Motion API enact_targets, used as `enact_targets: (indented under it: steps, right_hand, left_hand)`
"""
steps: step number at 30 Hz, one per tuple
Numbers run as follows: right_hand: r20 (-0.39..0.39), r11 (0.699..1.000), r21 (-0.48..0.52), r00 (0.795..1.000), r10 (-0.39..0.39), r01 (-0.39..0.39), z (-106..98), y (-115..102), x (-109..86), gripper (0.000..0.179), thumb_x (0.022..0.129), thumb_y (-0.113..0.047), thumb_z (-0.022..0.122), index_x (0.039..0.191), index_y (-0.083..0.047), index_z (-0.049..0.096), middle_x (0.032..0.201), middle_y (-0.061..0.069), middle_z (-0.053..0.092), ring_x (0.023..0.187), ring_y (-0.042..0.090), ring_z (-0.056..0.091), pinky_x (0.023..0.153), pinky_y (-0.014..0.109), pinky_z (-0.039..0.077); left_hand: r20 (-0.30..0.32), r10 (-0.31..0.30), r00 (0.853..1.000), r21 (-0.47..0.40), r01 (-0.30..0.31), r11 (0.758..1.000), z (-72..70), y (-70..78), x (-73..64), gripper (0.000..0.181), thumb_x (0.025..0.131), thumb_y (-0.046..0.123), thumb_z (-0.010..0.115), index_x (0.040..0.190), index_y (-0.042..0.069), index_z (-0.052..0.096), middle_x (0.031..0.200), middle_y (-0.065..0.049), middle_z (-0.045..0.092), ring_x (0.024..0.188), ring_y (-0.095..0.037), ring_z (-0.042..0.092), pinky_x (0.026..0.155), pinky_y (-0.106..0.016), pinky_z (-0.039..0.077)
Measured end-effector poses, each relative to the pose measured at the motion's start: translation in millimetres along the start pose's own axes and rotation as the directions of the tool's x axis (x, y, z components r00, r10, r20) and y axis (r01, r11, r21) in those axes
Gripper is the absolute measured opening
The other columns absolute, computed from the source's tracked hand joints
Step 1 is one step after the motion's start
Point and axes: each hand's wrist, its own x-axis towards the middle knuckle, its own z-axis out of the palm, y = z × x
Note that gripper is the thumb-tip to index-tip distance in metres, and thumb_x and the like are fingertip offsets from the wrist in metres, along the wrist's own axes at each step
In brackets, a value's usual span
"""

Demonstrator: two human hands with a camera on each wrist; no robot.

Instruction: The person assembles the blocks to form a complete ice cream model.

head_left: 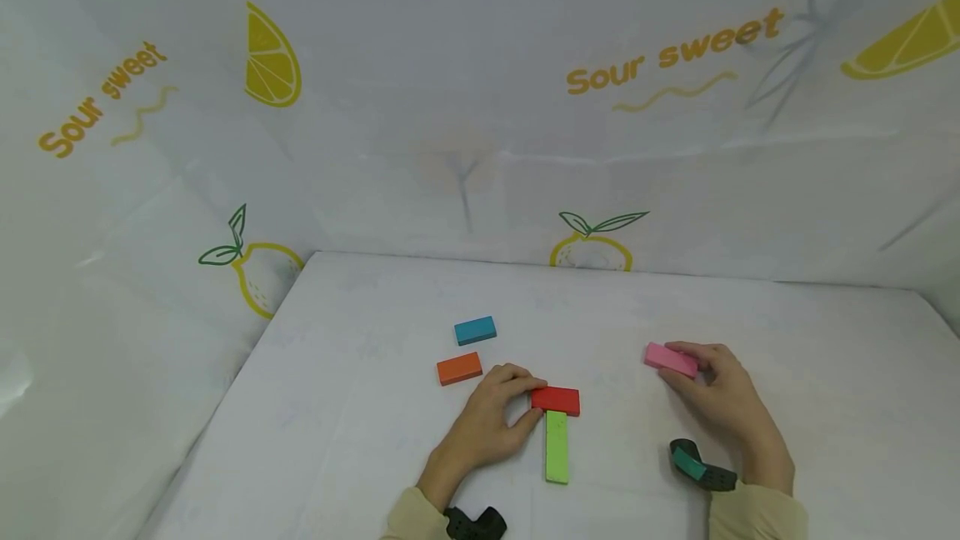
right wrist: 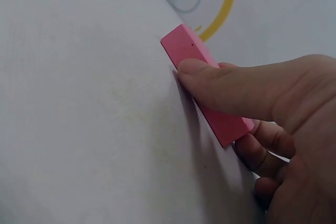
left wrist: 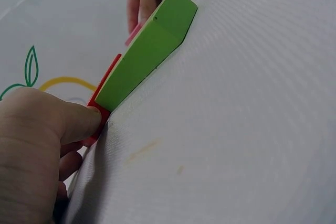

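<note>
ok so the left hand [head_left: 483, 419] has its fingers pinching the left end of the red block [head_left: 557, 401], which sits crosswise at the far end of the green block [head_left: 557, 448], kinda like a t. right hand [head_left: 723, 386] is well off to the right, fingers pinching the pink block [head_left: 670, 359], can't tell if it's touching the bench [head_left: 337, 440]. orange block [head_left: 459, 368] lies beyond the left hand, blue block [head_left: 475, 330] just behind that.
</note>
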Motion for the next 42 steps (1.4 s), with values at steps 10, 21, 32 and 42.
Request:
enact_targets:
  steps: [10, 21, 32, 42]
  right_hand:
    - [0.027, 1.000, 0.001, 1.000, 0.002, -0.002, 4, -10, 2.3, 0.050, 0.092, -0.027, 0.075, 0.131, 0.002, 0.063, 0.118, 0.023, 0.058, 0.102, 0.031, 0.050, 0.078, 0.032, 0.042]
    - [0.072, 1.000, 0.020, 0.997, -0.021, 0.020, 12, -26, 2.4, 0.051, 0.091, -0.031, 0.078, 0.131, -0.003, 0.065, 0.118, 0.018, 0.060, 0.103, 0.028, 0.052, 0.077, 0.029, 0.045]
    - [0.131, 0.997, 0.075, 0.991, -0.027, 0.017, 16, -42, 1.8, 0.044, 0.088, -0.027, 0.079, 0.128, -0.011, 0.069, 0.122, 0.013, 0.062, 0.107, 0.026, 0.052, 0.078, 0.027, 0.047]
    - [0.183, 0.994, 0.094, 0.980, -0.074, 0.058, 21, -54, 2.8, 0.039, 0.085, -0.026, 0.082, 0.121, -0.014, 0.073, 0.117, 0.008, 0.065, 0.105, 0.023, 0.053, 0.077, 0.025, 0.048]
  left_hand:
    - [-0.007, 0.011, 1.000, -0.002, -0.011, 1.000, -0.7, 0.1, 0.5, 0.031, 0.094, 0.016, 0.071, 0.126, 0.016, 0.072, 0.119, 0.005, 0.067, 0.113, -0.010, 0.059, 0.101, -0.027, 0.052]
    - [-0.005, 0.014, 1.000, -0.003, -0.014, 1.000, 0.0, -0.5, 0.4, 0.031, 0.094, 0.016, 0.071, 0.126, 0.017, 0.072, 0.119, 0.005, 0.067, 0.113, -0.009, 0.059, 0.101, -0.027, 0.052]
    - [-0.008, 0.013, 1.000, 0.003, -0.013, 1.000, -0.6, 0.6, 0.3, 0.031, 0.094, 0.016, 0.071, 0.125, 0.017, 0.072, 0.119, 0.005, 0.067, 0.112, -0.009, 0.059, 0.101, -0.027, 0.052]
    - [-0.013, 0.010, 1.000, -0.001, -0.010, 1.000, -1.2, 2.1, -0.2, 0.031, 0.094, 0.016, 0.071, 0.125, 0.016, 0.072, 0.119, 0.004, 0.067, 0.113, -0.010, 0.059, 0.101, -0.027, 0.052]
